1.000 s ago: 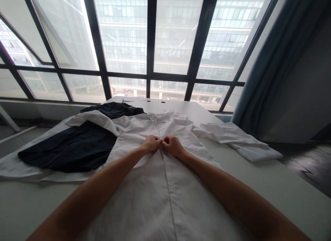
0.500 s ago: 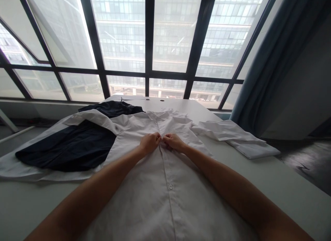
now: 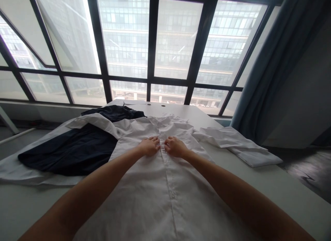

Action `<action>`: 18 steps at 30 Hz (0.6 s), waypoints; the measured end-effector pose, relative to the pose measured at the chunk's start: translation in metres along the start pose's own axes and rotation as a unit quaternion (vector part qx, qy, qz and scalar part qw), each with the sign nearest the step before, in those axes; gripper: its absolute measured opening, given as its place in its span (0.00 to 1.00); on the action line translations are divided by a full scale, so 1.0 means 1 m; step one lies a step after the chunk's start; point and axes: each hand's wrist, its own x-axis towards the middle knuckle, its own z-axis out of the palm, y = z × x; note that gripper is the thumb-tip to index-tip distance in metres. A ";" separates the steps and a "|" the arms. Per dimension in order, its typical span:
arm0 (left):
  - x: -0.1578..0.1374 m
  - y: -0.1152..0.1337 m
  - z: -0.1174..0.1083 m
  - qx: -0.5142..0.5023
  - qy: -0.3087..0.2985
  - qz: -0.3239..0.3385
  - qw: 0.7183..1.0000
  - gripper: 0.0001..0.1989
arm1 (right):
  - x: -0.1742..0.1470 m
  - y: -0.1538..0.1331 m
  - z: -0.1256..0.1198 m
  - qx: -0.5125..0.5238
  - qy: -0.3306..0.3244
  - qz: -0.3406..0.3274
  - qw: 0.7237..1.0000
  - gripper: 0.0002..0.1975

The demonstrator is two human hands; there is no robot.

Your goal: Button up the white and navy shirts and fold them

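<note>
My left grip (image 3: 150, 146) and my right grip (image 3: 176, 146) both rest on the white shirt (image 3: 150, 180), one on each side of its button strip (image 3: 165, 172). They are close together, with a narrow line of cloth showing between the fingertips. The fingers of the left lie forward over the fabric, their tips just beside the strip. Those of the right are bent more, knuckles up, tips down at the cloth. I cannot tell whether either one pinches the fabric or only presses on it.

The shirt lies spread on the pale table (image 3: 261, 185), front up, its collar end away from me and its lower part running toward me between my bare forearms. A small button (image 3: 173, 194) shows on the strip, nearer to me than my fingers.

To my left, a dark garment (image 3: 72, 153) lies on a white cloth (image 3: 46, 179), and a white sleeve (image 3: 93, 121) crosses its far edge. Beyond that is a second dark garment (image 3: 116, 112), crumpled. To my right, more white fabric (image 3: 217, 135) stretches out, reaching a folded white piece (image 3: 256, 157) near the table's edge; I cannot tell whether the two are joined.

Two dark round spots mark the far end of the table. Behind it stand tall black-framed windows (image 3: 178, 39) with a building outside, and a blue curtain (image 3: 269, 71) hangs on the right.
</note>
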 end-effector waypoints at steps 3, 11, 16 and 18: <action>0.019 -0.004 -0.012 -0.035 0.039 -0.009 0.999 0.16 | 0.029 -0.003 -0.009 0.021 -0.024 0.075 0.997 0.14; 0.065 -0.013 -0.010 -0.133 0.115 -0.117 0.977 0.09 | 0.085 0.009 -0.005 0.139 -0.070 0.173 0.972 0.11; 0.084 -0.025 -0.012 -0.241 0.066 -0.108 0.962 0.01 | 0.095 0.019 0.001 0.161 -0.160 0.151 0.962 0.12; 0.089 -0.028 -0.011 -0.308 0.050 -0.102 0.944 0.07 | 0.098 0.019 0.006 0.161 -0.155 0.151 0.963 0.11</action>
